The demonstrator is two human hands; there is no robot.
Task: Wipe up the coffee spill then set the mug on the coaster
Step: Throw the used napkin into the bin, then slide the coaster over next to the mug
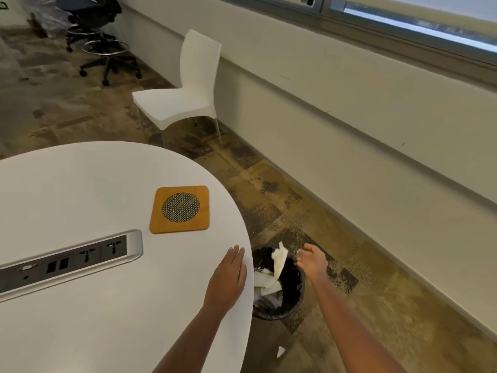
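A square wooden coaster (179, 209) with a round mesh centre lies on the white round table (80, 189), near its right edge. No mug and no spill are in view. My left hand (228, 278) rests flat on the table edge, fingers together, holding nothing. My right hand (312, 262) hangs over a black waste bin (291, 297) on the floor, fingers spread. A white paper towel (279, 261) hangs in the air just left of that hand, above the bin, apart from the fingers. More crumpled white paper lies inside the bin.
A silver power strip (70, 261) with sockets is set into the table at left. A white chair (185, 95) stands beyond the table by the wall. Black office chairs (99, 36) are at far left. A paper scrap (280, 351) lies on the floor.
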